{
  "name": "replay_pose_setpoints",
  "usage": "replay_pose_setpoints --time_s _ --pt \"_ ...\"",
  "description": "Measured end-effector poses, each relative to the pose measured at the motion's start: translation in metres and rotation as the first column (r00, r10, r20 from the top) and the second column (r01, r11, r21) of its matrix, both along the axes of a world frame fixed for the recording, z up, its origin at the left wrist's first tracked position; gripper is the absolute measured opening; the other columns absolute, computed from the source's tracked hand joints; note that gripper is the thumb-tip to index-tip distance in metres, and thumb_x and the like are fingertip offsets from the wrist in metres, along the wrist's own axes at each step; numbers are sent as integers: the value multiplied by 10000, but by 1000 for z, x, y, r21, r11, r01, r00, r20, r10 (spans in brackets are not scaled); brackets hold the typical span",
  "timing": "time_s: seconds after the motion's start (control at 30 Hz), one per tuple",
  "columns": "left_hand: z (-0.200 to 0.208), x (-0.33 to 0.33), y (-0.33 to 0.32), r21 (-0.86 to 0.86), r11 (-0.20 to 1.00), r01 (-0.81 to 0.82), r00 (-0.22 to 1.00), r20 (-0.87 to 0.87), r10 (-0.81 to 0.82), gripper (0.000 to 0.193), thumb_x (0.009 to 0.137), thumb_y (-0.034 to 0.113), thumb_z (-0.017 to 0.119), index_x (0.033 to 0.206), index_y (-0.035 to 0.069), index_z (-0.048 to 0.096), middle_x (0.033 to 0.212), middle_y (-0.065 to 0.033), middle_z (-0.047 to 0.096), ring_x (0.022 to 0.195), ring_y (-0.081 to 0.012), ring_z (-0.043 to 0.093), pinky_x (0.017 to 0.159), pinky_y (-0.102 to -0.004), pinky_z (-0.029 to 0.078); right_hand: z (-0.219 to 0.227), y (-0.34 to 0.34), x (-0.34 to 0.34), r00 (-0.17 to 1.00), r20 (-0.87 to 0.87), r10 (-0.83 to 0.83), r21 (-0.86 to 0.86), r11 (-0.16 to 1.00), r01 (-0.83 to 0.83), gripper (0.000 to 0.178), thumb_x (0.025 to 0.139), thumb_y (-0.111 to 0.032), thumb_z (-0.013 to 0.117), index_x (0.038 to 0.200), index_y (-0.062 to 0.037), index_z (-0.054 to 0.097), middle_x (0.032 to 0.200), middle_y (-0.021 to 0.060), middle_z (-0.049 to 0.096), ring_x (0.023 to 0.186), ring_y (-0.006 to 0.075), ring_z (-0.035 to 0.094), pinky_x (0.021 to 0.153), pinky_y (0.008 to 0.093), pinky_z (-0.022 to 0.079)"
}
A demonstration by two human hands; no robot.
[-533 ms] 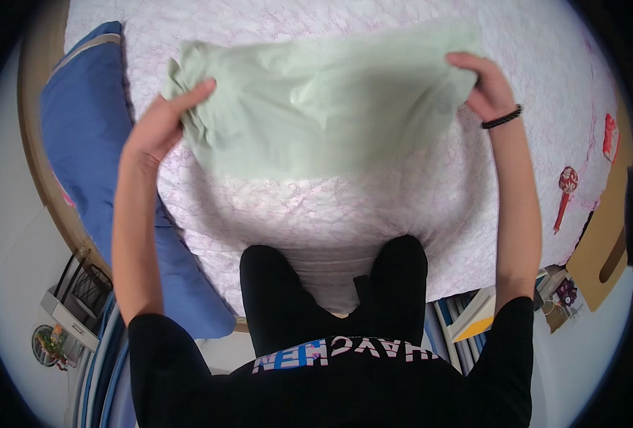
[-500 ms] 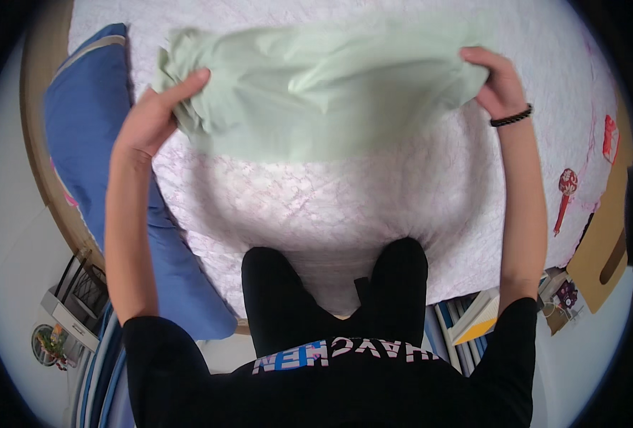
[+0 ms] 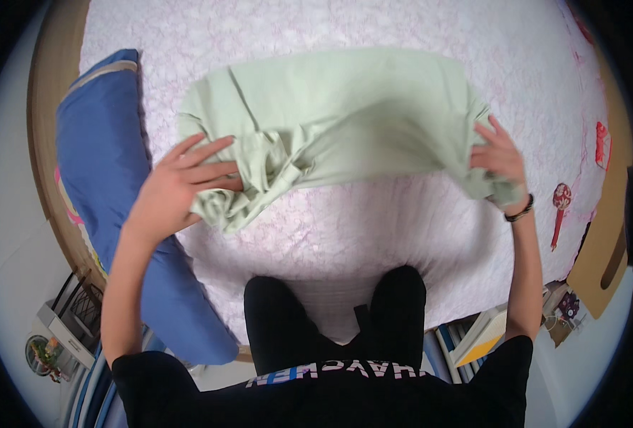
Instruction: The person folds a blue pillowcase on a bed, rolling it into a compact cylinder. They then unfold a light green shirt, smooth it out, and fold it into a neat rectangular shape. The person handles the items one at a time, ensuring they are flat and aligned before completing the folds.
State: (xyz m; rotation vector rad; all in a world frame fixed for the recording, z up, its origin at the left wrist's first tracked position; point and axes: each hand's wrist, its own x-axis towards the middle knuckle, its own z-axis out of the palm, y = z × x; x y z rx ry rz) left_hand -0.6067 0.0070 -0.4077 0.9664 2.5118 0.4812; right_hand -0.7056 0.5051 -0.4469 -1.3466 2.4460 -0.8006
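Note:
A pale green cloth (image 3: pixel 345 78) is spread between my hands over the bed, smooth along its far side and sagging in a blurred fold towards the right. My left hand (image 3: pixel 181 182) has its fingers over the bunched left end, with the thumb hidden; crumpled folds gather beside the fingertips. At the right end, my right hand (image 3: pixel 500 160) grips the cloth's edge, its fingers bent over the fabric and some of it bunched against the palm. That hand is slightly blurred, and a dark bracelet (image 3: pixel 520 209) circles its wrist.
Beneath the cloth lies a pale pink-patterned bed sheet (image 3: pixel 345 242). A long blue pillow (image 3: pixel 110 135) runs along the left edge. To the right are a red-and-white rattle-shaped object (image 3: pixel 559 207) and a red packet (image 3: pixel 601 145). Books (image 3: pixel 473 339) stand below the bed's near right edge.
Both hands have come nearer to me with the green cloth. Its far side now lies flatter, and the left end is more crumpled. My left fingers have spread over the fabric.

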Motion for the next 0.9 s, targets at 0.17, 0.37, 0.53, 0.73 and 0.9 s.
replay_pose_setpoints --time_s 0.17,0.37,0.53,0.73,0.9 --pt "-61 78 4 -205 979 -6 999 -49 -5 578 808 25 562 1352 217 529 1455 27 469 1388 -207 392 1155 -425 336 -42 15 100 991 -130 -40 510 854 101 499 716 71 558 1180 -96 634 1374 64 555 1374 305 415 1160 567 210" --pt "-65 108 20 137 834 -534 845 44 533 431 796 73 652 1225 57 614 1333 -123 569 1283 -332 507 1062 -447 411 -52 -11 154 841 -9 -541 88 837 539 448 781 31 598 1214 -83 611 1351 115 563 1332 321 458 1149 561 215" --pt "-78 94 73 152 847 -510 859 44 510 697 731 239 783 1370 140 520 1461 -124 446 1377 -351 385 1111 -527 320 -44 -98 141 883 -62 -464 212 859 466 749 671 -143 796 1366 -175 517 1458 46 460 1370 284 408 1165 529 190" --pt "-86 54 92 45 952 -302 952 -37 304 651 683 166 792 1297 200 579 1329 -62 511 1319 -295 430 1128 -523 309 -45 -102 72 939 85 -334 365 887 283 928 609 -232 839 1441 -266 429 1517 3 377 1300 225 459 1087 475 301" --pt "-89 67 70 -7 968 -252 968 17 252 288 749 86 703 1035 116 682 1008 -33 565 1094 -218 542 1067 -452 395 -49 -71 68 950 93 -298 399 885 239 456 706 -194 777 1134 -163 622 910 47 607 743 274 604 666 387 495"
